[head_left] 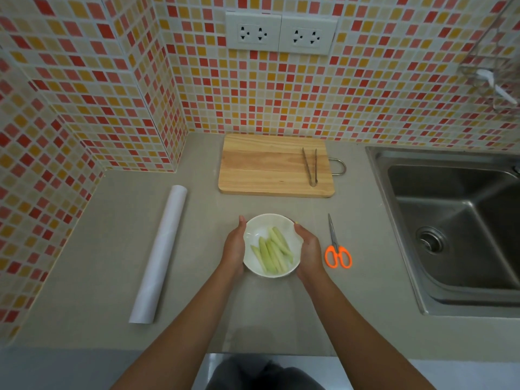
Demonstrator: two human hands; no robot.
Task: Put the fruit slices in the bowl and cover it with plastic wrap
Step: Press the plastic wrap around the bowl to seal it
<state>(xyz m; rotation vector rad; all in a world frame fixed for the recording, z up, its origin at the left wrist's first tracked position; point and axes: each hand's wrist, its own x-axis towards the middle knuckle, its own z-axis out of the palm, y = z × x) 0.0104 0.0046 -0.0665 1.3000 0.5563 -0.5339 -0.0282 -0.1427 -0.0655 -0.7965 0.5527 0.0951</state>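
Observation:
A white bowl [261, 226] sits on the grey counter in front of me. Several pale green fruit slices [272, 253] lie inside it, toward its near right side. My left hand [234, 249] cups the bowl's left rim and my right hand [309, 250] cups its right rim, so both hold the bowl between them. A long white roll of plastic wrap [159, 253] lies on the counter to the left, apart from the bowl.
A wooden cutting board [267, 167] lies behind the bowl with metal tongs [310, 166] on its right part. Orange-handled scissors [337, 249] lie right of the bowl. A steel sink [455, 220] fills the right side. Tiled walls close the back and left.

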